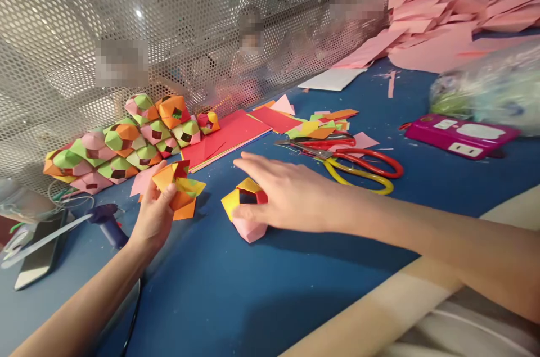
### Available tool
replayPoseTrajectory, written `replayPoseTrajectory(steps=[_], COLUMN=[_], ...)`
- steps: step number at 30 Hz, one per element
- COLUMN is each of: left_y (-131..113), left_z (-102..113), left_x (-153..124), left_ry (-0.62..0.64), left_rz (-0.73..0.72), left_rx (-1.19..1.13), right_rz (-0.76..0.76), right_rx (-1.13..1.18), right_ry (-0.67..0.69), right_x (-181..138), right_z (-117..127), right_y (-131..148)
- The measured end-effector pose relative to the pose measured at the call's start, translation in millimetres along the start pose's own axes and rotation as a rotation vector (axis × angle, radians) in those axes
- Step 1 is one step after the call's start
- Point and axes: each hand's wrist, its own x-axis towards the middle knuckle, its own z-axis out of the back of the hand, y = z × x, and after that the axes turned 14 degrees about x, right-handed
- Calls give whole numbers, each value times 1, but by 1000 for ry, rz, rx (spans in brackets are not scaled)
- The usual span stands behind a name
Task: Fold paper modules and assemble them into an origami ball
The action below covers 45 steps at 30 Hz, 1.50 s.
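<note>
My left hand (156, 205) pinches folded paper pieces (179, 191) in orange, yellow, red and green, held above the blue table. To the right, my right hand (287, 191) is around a hollow folded paper ball (251, 227) in pink, yellow and red. Its thumb lies across the ball's near side and the index finger stretches out past the far side; the other fingers are partly hidden. A dark opening in the ball faces up. Behind my left hand, several joined folded paper balls (124, 140) in green, pink and orange form a cluster.
Red-handled scissors (371, 157) and yellow-handled scissors (358, 180) lie beyond my right wrist. Near them are paper scraps (323, 123) and red sheets (230, 132). A blue glue gun (107, 225) and a phone (40, 256) sit left. A magenta power strip (464, 135) lies right.
</note>
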Motion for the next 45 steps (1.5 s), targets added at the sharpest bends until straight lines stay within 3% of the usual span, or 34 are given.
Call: replayPoseTrajectory(steps=[7, 18, 23, 29, 38, 45], left_y=[17, 24, 15, 5, 11, 12], left_z=[-4, -5, -4, 0, 10, 9], left_x=[-26, -38, -41, -39, -37, -30], left_ry=[-3, 95, 104, 163, 326, 162], left_rz=[-19, 22, -39, 38, -72, 24], left_rx=[176, 183, 357, 388, 450, 228], right_rz=[5, -32, -38, -36, -1, -5], right_rx=[-105, -80, -65, -46, 26, 405], right_ry=[125, 201, 183, 223, 169, 31], right_x=[-5, -8, -6, -4, -3, 7], right_z=[-28, -17, -14, -9, -8, 4], right_y=[0, -6, -13, -18, -21, -28])
